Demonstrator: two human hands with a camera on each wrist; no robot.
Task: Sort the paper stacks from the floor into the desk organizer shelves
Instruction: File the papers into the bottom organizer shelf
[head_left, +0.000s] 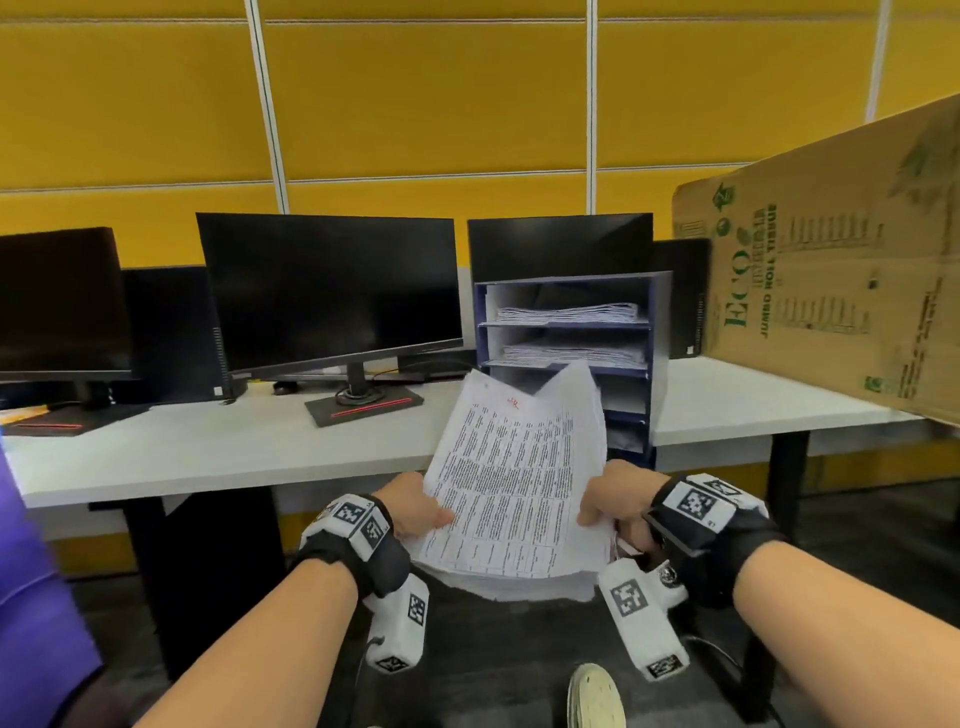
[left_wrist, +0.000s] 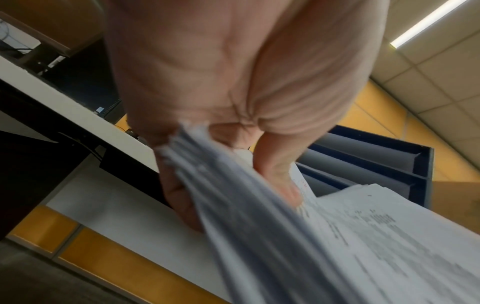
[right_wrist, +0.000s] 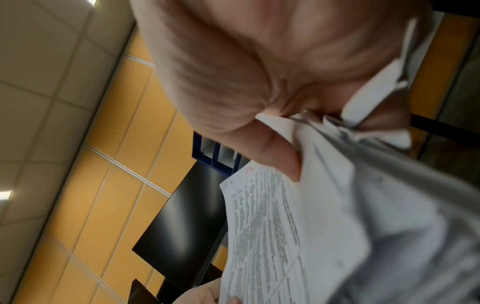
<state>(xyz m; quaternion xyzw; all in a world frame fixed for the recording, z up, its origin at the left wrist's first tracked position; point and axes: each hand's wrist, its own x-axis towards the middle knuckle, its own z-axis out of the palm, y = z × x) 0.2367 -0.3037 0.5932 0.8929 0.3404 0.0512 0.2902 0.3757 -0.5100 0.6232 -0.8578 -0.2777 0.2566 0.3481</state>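
A thick stack of printed paper (head_left: 514, 483) hangs in the air in front of the desk, its top sheet marked in red near the far edge. My left hand (head_left: 415, 506) grips its left edge, thumb on top and fingers under the sheets (left_wrist: 259, 226). My right hand (head_left: 613, 501) grips the right edge the same way, thumb on the stack (right_wrist: 298, 226). The blue desk organizer (head_left: 660, 358) stands on the white desk (head_left: 260, 447) just beyond the stack. Its top two shelves hold papers (head_left: 569, 313); the stack hides part of the lower shelves.
Dark monitors (head_left: 332, 296) stand on the desk to the left of the organizer. A large cardboard box (head_left: 831, 280) juts over the desk at the right. Someone's shoe (head_left: 595, 696) is on the dark floor below my hands. A purple sleeve (head_left: 31, 597) shows at the left edge.
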